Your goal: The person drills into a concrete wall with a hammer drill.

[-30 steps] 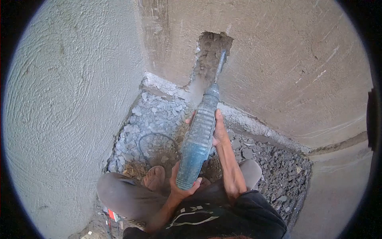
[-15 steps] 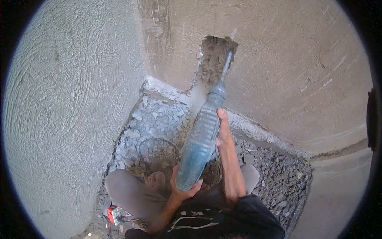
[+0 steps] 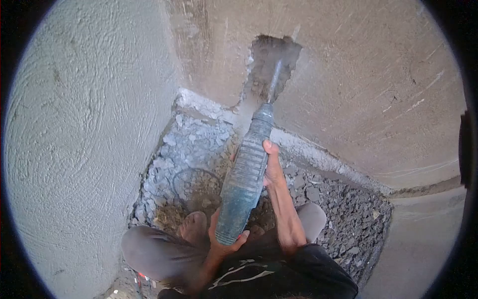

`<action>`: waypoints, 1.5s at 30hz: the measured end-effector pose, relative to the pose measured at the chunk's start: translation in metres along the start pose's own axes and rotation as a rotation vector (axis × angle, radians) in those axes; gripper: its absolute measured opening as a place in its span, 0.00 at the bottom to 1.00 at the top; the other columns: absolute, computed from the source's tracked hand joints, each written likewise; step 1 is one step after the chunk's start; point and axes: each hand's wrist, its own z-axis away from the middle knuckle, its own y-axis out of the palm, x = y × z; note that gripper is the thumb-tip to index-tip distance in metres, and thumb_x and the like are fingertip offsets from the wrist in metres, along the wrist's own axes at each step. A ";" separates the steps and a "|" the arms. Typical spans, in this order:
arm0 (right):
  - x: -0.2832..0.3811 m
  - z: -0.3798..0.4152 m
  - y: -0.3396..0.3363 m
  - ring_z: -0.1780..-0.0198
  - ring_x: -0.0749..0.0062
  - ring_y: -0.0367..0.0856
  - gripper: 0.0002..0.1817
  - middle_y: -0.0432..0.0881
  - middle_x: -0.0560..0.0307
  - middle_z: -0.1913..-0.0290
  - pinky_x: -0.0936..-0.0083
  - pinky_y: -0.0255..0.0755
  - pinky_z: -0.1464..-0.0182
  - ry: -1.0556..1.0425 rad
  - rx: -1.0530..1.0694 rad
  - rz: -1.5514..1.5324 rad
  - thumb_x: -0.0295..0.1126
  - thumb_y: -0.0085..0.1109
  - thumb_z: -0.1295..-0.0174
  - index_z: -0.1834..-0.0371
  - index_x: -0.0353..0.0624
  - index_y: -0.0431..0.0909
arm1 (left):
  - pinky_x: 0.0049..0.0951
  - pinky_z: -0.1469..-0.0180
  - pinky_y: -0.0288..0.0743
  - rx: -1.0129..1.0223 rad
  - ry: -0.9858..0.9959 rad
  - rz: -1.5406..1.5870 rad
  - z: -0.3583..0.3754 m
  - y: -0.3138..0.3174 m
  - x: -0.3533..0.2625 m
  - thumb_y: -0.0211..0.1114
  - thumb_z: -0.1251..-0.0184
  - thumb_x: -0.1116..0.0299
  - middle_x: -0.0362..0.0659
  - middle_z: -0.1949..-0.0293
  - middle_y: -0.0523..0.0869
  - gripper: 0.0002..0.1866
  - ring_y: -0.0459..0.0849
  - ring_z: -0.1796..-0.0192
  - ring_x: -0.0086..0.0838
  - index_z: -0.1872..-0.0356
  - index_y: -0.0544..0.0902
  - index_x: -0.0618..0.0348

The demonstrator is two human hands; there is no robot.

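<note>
A dusty blue-green power chisel [image 3: 244, 174] slants up from the lap toward the wall. Its metal bit [image 3: 275, 81] reaches into a rough hole [image 3: 261, 65] broken in the brown plastered wall; haze blurs the tip. Around the rear end of the tool wraps my left hand [image 3: 225, 244], thumb on the right side. My right hand [image 3: 272, 162] grips the body farther forward, from its right side, with the thumb on top.
Grey textured wall [image 3: 89, 149] rises on the left. Broken rubble [image 3: 189, 144] and a dark looped cable [image 3: 174, 182] lie below the hole. Coarse debris [image 3: 348, 224] covers the ground at right. Bent knees [image 3: 152, 251] and a bare foot [image 3: 194, 226] flank the tool.
The bit has shifted left and down within the hole, and the tool body and both hands have moved slightly left. Dust now hazes the hole. The red object at lower left has mostly gone from sight.
</note>
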 end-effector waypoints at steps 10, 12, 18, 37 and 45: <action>0.014 0.008 0.011 0.62 0.50 0.88 0.40 0.84 0.43 0.63 0.55 0.86 0.62 -0.104 -0.029 0.077 0.65 0.61 0.46 0.50 0.34 0.76 | 0.36 0.40 0.74 0.016 0.121 -0.060 -0.006 0.002 0.001 0.81 0.58 0.67 0.51 0.44 0.79 0.48 0.81 0.44 0.35 0.33 0.66 0.71; 0.014 0.005 0.008 0.63 0.50 0.88 0.39 0.83 0.44 0.63 0.55 0.86 0.62 -0.096 -0.057 0.069 0.64 0.61 0.46 0.51 0.34 0.76 | 0.36 0.41 0.75 0.031 0.122 -0.050 -0.012 0.003 0.001 0.81 0.58 0.67 0.51 0.45 0.79 0.48 0.81 0.44 0.35 0.33 0.67 0.71; 0.012 -0.011 0.002 0.62 0.49 0.88 0.39 0.84 0.42 0.63 0.54 0.86 0.62 -0.121 -0.062 0.044 0.64 0.60 0.45 0.51 0.34 0.76 | 0.35 0.42 0.75 0.027 0.053 0.072 -0.018 0.000 0.014 0.79 0.59 0.69 0.50 0.46 0.80 0.45 0.81 0.45 0.34 0.35 0.69 0.69; 0.004 0.018 0.010 0.57 0.53 0.88 0.41 0.84 0.41 0.58 0.56 0.85 0.55 -0.061 0.076 0.132 0.65 0.60 0.42 0.43 0.35 0.71 | 0.35 0.40 0.74 0.021 0.005 -0.061 0.015 -0.003 -0.011 0.79 0.56 0.69 0.51 0.44 0.78 0.47 0.80 0.43 0.34 0.31 0.65 0.69; 0.007 0.013 0.032 0.56 0.51 0.88 0.41 0.84 0.40 0.59 0.54 0.86 0.57 -0.069 0.166 -0.067 0.66 0.58 0.42 0.44 0.35 0.72 | 0.36 0.41 0.76 -0.048 0.224 -0.267 0.008 -0.013 -0.035 0.80 0.57 0.67 0.53 0.45 0.79 0.49 0.82 0.44 0.37 0.32 0.63 0.73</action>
